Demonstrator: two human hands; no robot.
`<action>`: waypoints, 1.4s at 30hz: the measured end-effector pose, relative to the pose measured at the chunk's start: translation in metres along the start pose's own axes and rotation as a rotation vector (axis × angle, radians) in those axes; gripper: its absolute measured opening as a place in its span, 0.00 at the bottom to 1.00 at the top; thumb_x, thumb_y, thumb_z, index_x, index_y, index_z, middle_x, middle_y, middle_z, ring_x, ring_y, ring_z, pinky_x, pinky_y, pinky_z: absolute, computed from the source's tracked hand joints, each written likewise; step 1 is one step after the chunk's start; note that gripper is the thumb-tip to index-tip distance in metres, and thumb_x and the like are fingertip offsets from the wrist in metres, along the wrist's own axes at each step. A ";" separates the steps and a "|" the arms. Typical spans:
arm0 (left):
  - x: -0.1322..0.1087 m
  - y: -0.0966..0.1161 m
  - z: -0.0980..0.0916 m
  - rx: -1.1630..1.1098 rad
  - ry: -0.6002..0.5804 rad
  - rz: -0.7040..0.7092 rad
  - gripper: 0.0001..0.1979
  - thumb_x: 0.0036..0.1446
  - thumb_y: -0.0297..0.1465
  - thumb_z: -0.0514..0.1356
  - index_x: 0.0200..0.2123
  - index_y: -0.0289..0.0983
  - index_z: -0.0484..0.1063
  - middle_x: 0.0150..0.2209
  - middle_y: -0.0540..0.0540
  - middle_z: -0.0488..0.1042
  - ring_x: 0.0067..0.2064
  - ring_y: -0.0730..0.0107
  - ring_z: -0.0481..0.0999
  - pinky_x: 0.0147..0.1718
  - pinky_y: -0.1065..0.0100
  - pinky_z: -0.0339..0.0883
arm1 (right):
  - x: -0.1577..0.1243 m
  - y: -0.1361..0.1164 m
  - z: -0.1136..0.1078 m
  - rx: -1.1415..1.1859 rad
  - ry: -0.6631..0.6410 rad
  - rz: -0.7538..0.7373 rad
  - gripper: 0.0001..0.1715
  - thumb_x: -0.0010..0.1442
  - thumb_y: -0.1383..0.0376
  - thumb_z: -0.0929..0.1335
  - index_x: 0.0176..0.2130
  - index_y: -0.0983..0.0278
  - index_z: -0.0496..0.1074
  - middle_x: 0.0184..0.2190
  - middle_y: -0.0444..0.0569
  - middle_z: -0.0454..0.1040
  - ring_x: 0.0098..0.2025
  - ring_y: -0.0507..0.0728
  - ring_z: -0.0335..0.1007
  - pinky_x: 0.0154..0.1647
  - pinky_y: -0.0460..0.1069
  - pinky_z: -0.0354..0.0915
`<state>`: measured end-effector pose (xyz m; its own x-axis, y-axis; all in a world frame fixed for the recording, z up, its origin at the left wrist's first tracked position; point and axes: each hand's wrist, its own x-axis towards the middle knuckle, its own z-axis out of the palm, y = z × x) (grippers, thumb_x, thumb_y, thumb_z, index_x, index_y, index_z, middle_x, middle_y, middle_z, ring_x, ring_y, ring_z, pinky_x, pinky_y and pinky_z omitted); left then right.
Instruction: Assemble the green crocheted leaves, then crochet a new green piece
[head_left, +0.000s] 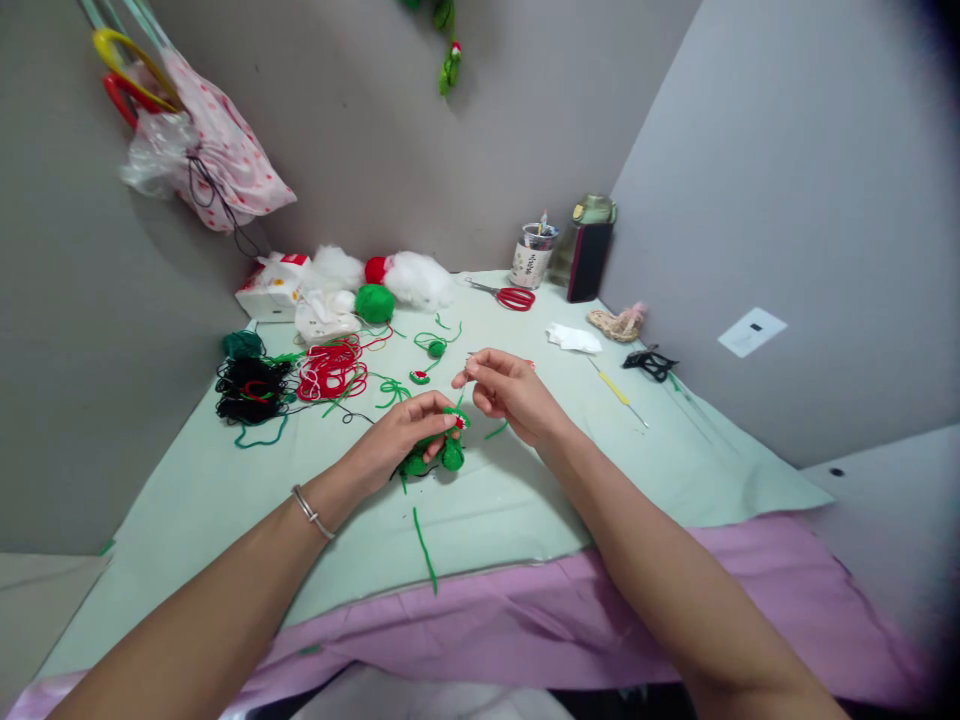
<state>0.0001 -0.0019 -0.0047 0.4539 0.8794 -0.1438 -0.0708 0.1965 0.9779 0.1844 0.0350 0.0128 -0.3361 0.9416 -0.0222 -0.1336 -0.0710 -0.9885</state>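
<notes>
My left hand [409, 430] is closed round a green crocheted piece [452, 455], which has rounded green parts and a red-and-white patch facing up. Just to its upper right, my right hand [506, 388] pinches a thin strand of green yarn [460, 397] that runs down to the piece. A fine dark tip shows at the right fingertips, too small to name. Beyond the hands lies a small red, white and green crocheted patch [419, 377], with a little green yarn ball [436, 348] behind it. My fingers hide part of the crocheted piece.
Tangled red yarn [334, 368] and black yarn [253, 388] lie at left. Behind are a green yarn ball [374, 304], white stuffing [420, 280], red-handled scissors [516, 299] and a pen cup [531, 262]. A yellow-handled crochet hook [613, 387] lies at right.
</notes>
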 end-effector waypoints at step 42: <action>-0.001 0.007 0.003 -0.073 0.173 0.040 0.11 0.57 0.38 0.67 0.33 0.39 0.71 0.33 0.48 0.79 0.31 0.72 0.74 0.29 0.72 0.64 | 0.031 0.030 -0.063 -1.176 0.399 -0.053 0.19 0.63 0.75 0.63 0.50 0.64 0.75 0.51 0.61 0.75 0.57 0.68 0.63 0.57 0.59 0.56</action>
<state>0.0022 -0.0030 0.0023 0.2906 0.9473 -0.1350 -0.1531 0.1853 0.9707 0.2285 0.0831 -0.0270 -0.0215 0.9831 0.1817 0.8469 0.1145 -0.5193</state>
